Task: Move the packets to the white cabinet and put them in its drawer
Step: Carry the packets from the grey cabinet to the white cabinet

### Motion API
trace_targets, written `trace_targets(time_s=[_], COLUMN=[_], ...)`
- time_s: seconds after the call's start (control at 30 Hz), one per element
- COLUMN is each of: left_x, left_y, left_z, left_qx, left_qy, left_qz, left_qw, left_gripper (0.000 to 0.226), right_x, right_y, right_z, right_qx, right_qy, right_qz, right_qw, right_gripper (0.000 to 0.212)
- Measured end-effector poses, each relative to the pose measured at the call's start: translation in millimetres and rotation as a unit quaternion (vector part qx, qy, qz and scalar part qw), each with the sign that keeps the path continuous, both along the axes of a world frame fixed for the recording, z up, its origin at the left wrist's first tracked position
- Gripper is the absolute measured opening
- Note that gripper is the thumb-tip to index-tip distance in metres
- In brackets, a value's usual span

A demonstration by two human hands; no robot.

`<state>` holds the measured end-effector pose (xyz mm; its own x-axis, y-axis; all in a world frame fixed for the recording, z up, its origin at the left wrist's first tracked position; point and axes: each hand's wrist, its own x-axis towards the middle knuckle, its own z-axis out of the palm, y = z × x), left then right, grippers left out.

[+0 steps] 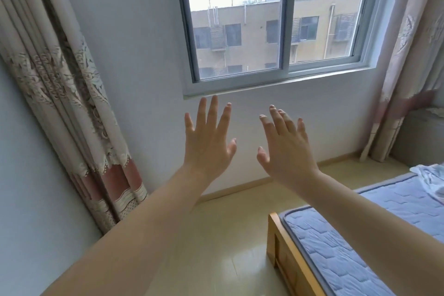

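Observation:
My left hand (207, 142) and my right hand (284, 149) are both raised in front of me, backs toward the camera, fingers straight and spread. Neither holds anything. They hover in the air before the white wall under the window, a small gap between them. No packets and no white cabinet appear in this view.
A window (274, 24) fills the upper middle. A patterned curtain (64, 94) hangs at the left, another curtain (408, 67) at the right. A wooden-framed bed with a blue mattress (360, 235) stands at the lower right, white cloth (430, 182) on it. Pale floor (228, 247) lies below.

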<state>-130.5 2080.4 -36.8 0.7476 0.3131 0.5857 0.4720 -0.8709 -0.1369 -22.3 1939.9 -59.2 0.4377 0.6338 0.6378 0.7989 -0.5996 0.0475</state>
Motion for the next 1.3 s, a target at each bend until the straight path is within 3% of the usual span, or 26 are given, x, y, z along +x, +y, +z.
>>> trace_targets(time_s=[0.37,0.6,0.87,1.07,1.3], left_x=[292.9,455.2,674.9,856.8,1028.2], left_y=[153.6,251.4,327.5,346.9,281.2], left_z=[-25.6,-14.1,-43.0,-24.5,-51.9], left_qx=[-0.034,-0.045,-0.035,-0.02,-0.02], left_qy=[0.074,0.058,0.082,0.086,0.117], left_qz=[-0.06,-0.089,-0.201,-0.316,-0.424], left_qw=[0.995,0.993,0.975,0.945,0.898], left_gripper=[0.076,0.076,0.076,0.076,0.076], right_x=[272.4,434.1,623.1,761.0,887.1], right_y=[161.6,252.9,308.4,319.2,266.6], right_z=[-19.0,-19.9,-36.9,-20.1,-42.6], right_qx=[0.039,0.045,0.046,0.052,0.031], right_qy=[0.012,0.066,0.076,0.084,0.069], right_qz=[-0.052,-0.075,-0.19,-0.305,-0.422], right_qw=[0.998,0.994,0.978,0.947,0.903], right_gripper=[0.062,0.062,0.06,0.06,0.058])
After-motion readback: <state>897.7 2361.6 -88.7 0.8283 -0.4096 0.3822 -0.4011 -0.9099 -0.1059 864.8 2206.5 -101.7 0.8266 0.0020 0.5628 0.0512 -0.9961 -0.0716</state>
